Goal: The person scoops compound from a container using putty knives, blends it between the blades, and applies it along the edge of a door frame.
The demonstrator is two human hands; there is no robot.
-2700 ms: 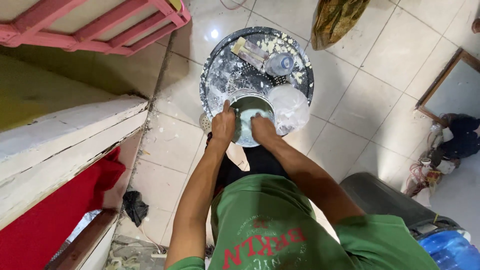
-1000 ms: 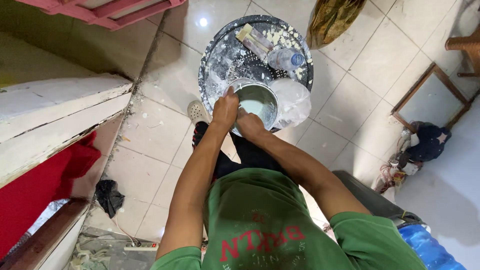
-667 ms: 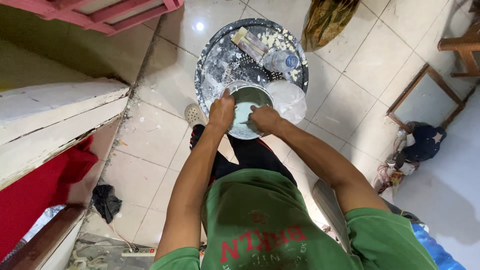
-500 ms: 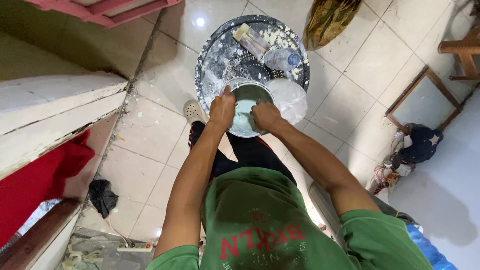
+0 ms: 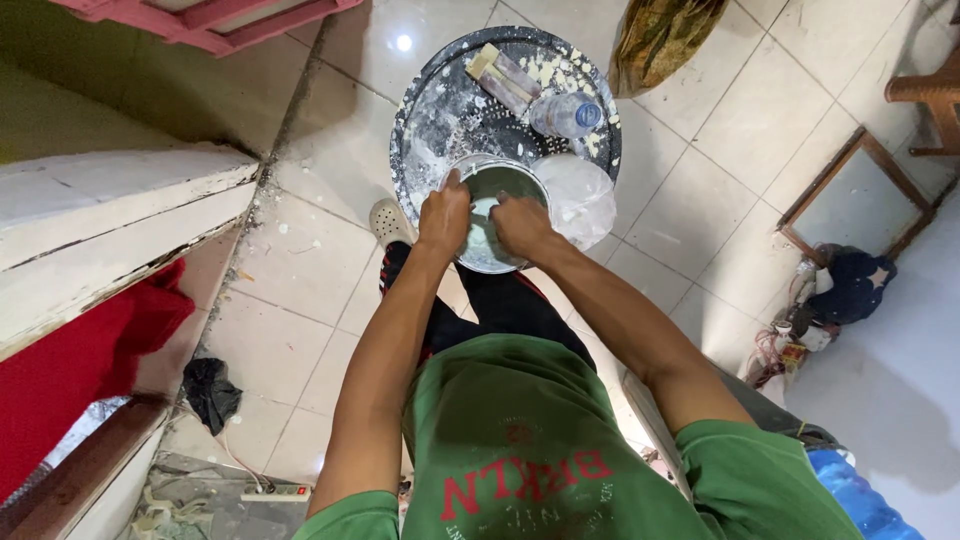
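Note:
A round metal bowl [image 5: 508, 182] with white paste inside stands at the near edge of a large round metal tray [image 5: 432, 120] on the tiled floor. My left hand [image 5: 444, 213] grips the bowl's left rim. My right hand [image 5: 520, 226] reaches over the near rim into the bowl with its fingers curled. What those fingers hold is hidden. White splashes cover the tray.
On the tray lie a plastic water bottle [image 5: 566, 114], a clear plastic bag [image 5: 582, 195] and a flat wooden-handled tool [image 5: 503, 76]. A white ledge [image 5: 120, 220] and red cloth [image 5: 90, 350] are on the left. A sack [image 5: 660, 35], a wooden frame [image 5: 850, 190] and a power strip [image 5: 275, 491] are nearby.
Both hands have stayed at the bowl. The right hand has shifted a little inside it, and the view has drifted slightly.

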